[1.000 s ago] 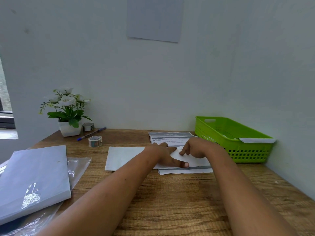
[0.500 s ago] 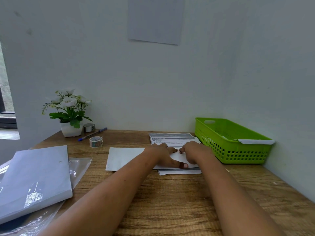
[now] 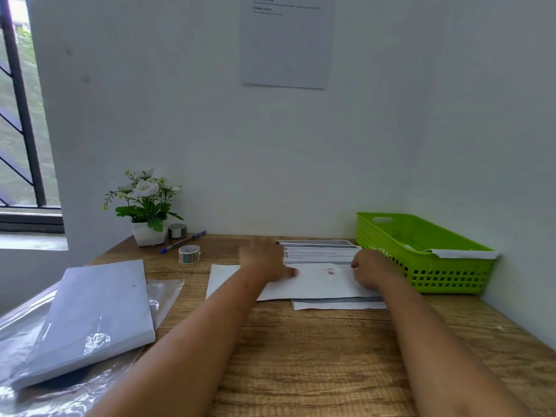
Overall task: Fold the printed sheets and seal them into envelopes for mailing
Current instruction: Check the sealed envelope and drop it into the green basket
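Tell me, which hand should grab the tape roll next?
Probably left. The left hand is nearer the tape roll, on that side, while the right hand rests on the envelope.

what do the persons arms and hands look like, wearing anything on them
Nothing worn that shows: the left forearm and right forearm are bare to the frame's edge, no sleeves. No gloves, watch or bracelet on the left hand or right hand. The left hand is motion-blurred, so rings there cannot be ruled out.
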The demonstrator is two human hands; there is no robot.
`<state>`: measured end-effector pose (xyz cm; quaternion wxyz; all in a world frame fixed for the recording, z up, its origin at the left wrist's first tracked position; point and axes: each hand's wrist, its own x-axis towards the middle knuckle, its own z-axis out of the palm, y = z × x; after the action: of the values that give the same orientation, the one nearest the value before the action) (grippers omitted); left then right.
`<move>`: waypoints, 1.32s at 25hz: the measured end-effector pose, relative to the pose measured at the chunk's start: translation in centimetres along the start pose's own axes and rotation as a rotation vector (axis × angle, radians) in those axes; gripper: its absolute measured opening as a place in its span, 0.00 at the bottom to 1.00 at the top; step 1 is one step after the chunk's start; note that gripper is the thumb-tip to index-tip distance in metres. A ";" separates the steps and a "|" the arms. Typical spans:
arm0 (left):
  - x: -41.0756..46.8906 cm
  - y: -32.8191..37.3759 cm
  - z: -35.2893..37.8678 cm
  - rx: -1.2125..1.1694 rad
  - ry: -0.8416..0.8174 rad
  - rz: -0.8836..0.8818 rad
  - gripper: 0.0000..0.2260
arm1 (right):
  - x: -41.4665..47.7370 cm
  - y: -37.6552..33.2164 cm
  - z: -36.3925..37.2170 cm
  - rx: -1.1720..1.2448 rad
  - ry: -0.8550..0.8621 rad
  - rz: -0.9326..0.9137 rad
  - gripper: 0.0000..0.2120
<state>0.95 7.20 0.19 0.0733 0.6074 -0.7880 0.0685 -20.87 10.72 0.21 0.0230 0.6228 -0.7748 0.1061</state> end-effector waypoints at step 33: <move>0.9 -3.4 -3.6 -1.766 0.783 -0.450 0.17 | -0.7 -4.5 -2.3 1.911 0.183 0.210 0.12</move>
<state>4.15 6.15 3.95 0.7660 0.4050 -0.3428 -0.3629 -16.53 10.86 2.92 -0.4430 0.2957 -0.4083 0.7414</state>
